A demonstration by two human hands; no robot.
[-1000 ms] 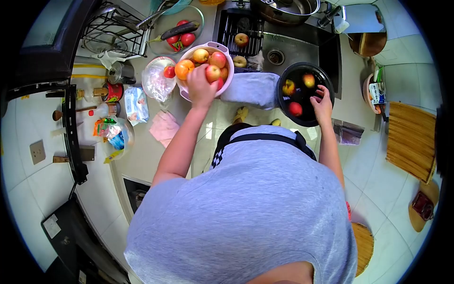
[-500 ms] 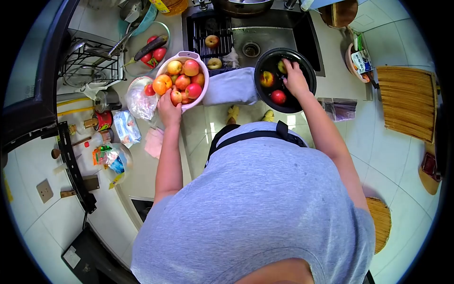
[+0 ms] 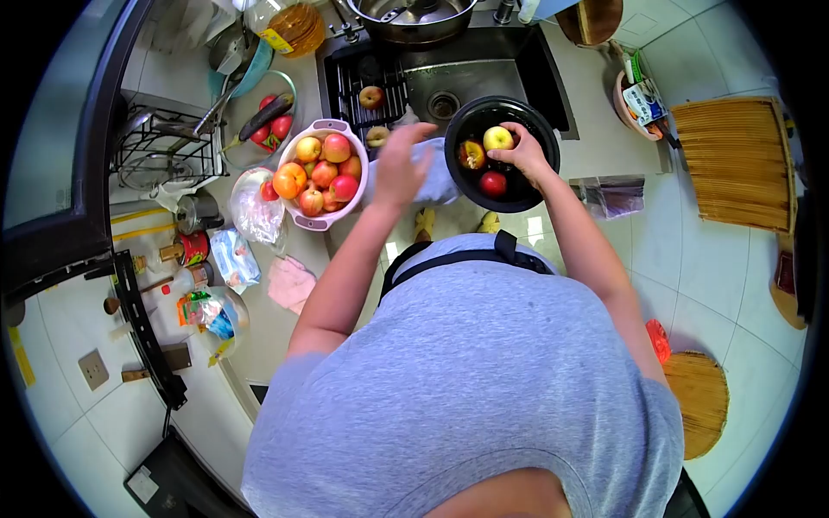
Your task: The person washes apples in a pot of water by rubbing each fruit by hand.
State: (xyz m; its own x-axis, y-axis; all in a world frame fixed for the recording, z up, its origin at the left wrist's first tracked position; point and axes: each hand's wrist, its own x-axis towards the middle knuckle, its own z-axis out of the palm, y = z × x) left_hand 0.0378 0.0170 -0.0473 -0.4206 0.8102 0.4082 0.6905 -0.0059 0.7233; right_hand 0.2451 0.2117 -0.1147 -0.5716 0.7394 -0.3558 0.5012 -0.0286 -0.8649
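My right hand (image 3: 525,157) grips a yellow apple (image 3: 498,138) between thumb and fingers, over the black bowl (image 3: 525,199). Two more fruits lie in that bowl: a red apple (image 3: 493,183) and a red-and-yellow apple (image 3: 471,154). My left hand (image 3: 402,169), somewhat blurred, hangs between the two containers with fingers stretched toward the black bowl, holding nothing. To its left, a pink colander (image 3: 316,224) is heaped with red and yellow apples (image 3: 325,174) and an orange round fruit (image 3: 289,180).
Behind the bowl is a sink (image 3: 484,73); two fruits, including one apple (image 3: 371,97), sit on its rack. A large pan (image 3: 414,30) stands beyond. At left are a glass bowl (image 3: 294,104) holding an eggplant (image 3: 269,119) and red vegetables, plus a wire rack (image 3: 164,142).
My left hand has left the colander and moved right toward the black bowl. My right hand has lifted the yellow apple up within the bowl. The view has shifted slightly.
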